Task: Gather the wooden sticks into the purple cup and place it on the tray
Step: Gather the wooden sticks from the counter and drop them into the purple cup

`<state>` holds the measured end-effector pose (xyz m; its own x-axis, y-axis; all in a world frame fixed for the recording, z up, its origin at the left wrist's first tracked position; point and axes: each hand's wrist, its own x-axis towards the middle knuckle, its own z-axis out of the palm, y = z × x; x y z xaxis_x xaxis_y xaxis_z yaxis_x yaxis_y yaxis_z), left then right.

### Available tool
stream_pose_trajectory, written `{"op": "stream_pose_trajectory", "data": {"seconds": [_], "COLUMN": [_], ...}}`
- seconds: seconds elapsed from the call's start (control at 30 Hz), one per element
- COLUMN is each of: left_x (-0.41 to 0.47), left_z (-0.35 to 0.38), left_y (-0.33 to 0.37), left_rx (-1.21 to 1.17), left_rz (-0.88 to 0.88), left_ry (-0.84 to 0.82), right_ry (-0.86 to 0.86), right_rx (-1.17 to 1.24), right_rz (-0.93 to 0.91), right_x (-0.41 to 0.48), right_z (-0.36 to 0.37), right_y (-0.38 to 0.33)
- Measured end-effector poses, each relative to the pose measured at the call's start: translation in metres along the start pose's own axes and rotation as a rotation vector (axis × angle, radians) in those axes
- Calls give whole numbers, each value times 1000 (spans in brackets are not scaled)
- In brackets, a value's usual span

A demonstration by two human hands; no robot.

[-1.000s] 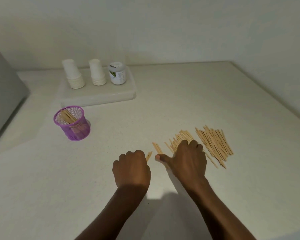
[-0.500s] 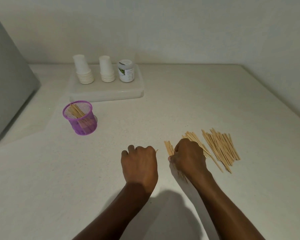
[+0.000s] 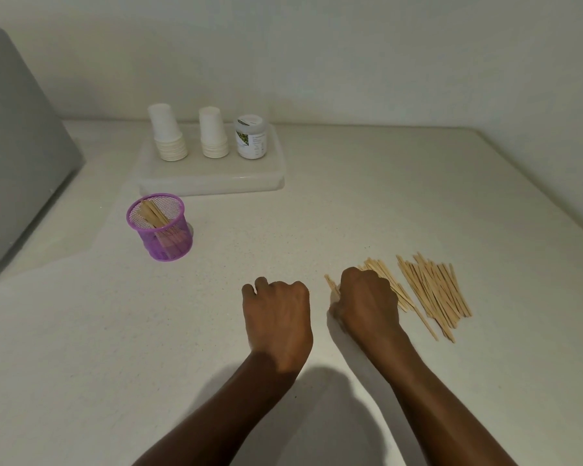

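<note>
A purple mesh cup (image 3: pixel 162 230) stands upright on the counter at the left with several wooden sticks leaning inside it. A loose pile of wooden sticks (image 3: pixel 435 290) lies on the counter at the right. My right hand (image 3: pixel 367 304) rests on the pile's left edge, its fingers curled over a few sticks that poke out past the knuckles. My left hand (image 3: pixel 276 314) sits fisted on the counter just left of it; earlier a stick tip showed beside it, now none shows. The white tray (image 3: pixel 212 183) lies behind the cup.
On the tray stand two stacks of white paper cups (image 3: pixel 167 132) and a white jar with a green label (image 3: pixel 251 137). A grey slanted appliance (image 3: pixel 17 156) fills the far left. Walls close the counter at the back and right.
My right hand's fingers have curled shut over the sticks at the pile's left edge. My left hand stays fisted, and the stick tip beside it is no longer visible.
</note>
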<state>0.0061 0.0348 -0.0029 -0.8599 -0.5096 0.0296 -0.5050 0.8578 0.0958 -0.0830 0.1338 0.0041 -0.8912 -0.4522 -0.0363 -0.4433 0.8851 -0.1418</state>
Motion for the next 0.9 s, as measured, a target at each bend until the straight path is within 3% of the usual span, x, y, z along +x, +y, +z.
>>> {"op": "stream_pose_trajectory", "data": {"seconds": [0.23, 0.4, 0.57, 0.67, 0.9], "left_x": [-1, -8, -10, -3, 18], "left_z": [12, 14, 16, 6, -32], "left_y": [4, 9, 4, -10, -62], "left_rx": [96, 175, 174, -1, -818], "left_rz": [8, 51, 50, 0, -319], "left_ry": [49, -8, -38, 40, 47], "right_ry": [12, 29, -73, -138, -116], "right_rx": [-35, -68, 109, 320, 798], "right_rz": [-34, -65, 29, 85, 107], "right_x": [4, 9, 19, 25, 36], "right_z": [2, 7, -5, -15, -41], "right_y": [6, 2, 5, 12, 6]}}
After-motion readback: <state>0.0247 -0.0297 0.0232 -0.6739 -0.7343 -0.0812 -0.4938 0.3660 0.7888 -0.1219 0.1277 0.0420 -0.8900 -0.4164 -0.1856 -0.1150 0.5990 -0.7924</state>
